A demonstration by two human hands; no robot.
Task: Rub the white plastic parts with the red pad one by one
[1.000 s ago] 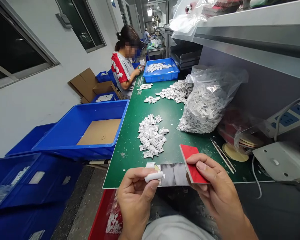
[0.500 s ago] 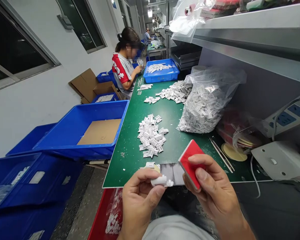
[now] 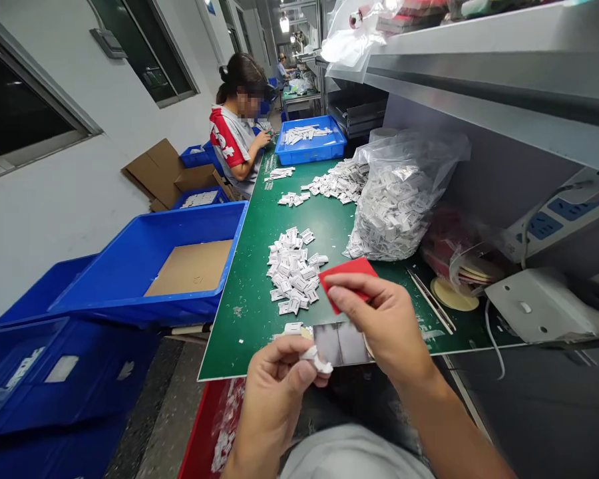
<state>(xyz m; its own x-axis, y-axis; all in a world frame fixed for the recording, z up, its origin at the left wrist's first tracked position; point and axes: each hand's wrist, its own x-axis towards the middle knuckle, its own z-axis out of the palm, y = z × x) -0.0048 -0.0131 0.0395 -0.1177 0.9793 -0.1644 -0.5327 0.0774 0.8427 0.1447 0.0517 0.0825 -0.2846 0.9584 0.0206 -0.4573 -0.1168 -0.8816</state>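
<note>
Between the thumb and fingers of my left hand (image 3: 279,382) is a small white plastic part (image 3: 317,359), partly covered by the fingertips. My right hand (image 3: 379,319) pinches a flat red pad (image 3: 349,267) by its near side, up and to the right of the white part and apart from it. Below the pad, dark grey plates (image 3: 340,342) lie at the table's front edge. Just beyond my left hand, a few white pieces (image 3: 293,328) rest on the table. A loose heap of white plastic parts (image 3: 292,273) lies farther back on the green table (image 3: 252,293).
A clear bag of white parts (image 3: 397,206) stands back right, near tweezers (image 3: 432,303) and a power strip (image 3: 559,213). A blue tray (image 3: 312,156) sits at the far end, beside a seated co-worker (image 3: 239,126). Blue bins (image 3: 144,306) line the left; a shelf (image 3: 479,60) overhangs the right.
My right hand has moved left and slightly up with the red pad, turning it flatter. The white part in my left hand has been turned and tilts downward. The camera view has shifted slightly.
</note>
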